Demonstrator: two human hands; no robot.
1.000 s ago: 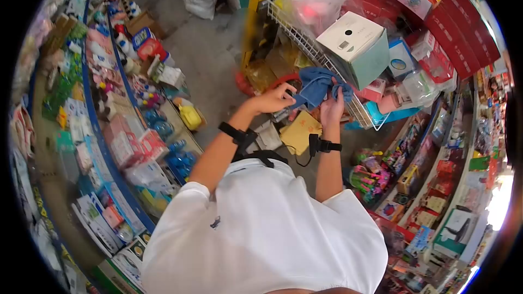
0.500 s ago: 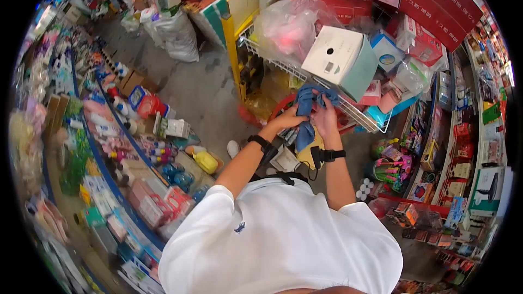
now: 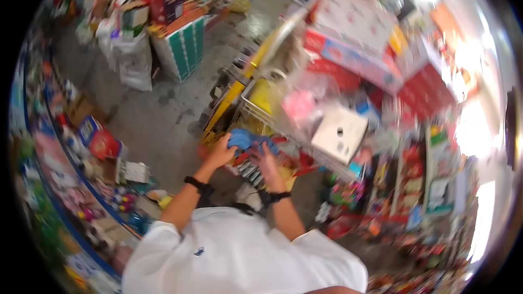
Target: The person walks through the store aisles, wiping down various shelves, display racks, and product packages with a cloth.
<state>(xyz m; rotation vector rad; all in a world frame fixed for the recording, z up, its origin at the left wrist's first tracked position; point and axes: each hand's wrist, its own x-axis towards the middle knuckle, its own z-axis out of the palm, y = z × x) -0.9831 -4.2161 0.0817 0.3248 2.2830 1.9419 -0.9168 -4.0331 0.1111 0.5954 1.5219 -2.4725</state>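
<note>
A crumpled blue cloth [image 3: 244,139] is bunched up in front of me, beside the wire basket's near edge. My left hand [image 3: 221,153] is closed around its left end. At the cloth's right end, my right hand [image 3: 267,164] has its fingers curled on the fabric, though motion blurs them. Below the cloth, between my forearms, are some grey and white striped things [image 3: 250,173] that I cannot make out. Just beyond my hands stands the wire basket [image 3: 272,122], loaded with a white box [image 3: 340,132] and a pink item in clear plastic [image 3: 299,106].
A yellow post [image 3: 229,103] rises at the basket's left. Red and white cartons [image 3: 351,19] are piled behind it. Full white sacks [image 3: 133,62] and a green-sided box [image 3: 188,49] stand on the grey floor [image 3: 158,114]. Crowded shelves line both sides.
My view has swung to the right and tilted up, blurring the picture. The blue cloth stays in my hands, now gathered into a more compact bunch instead of hanging down.
</note>
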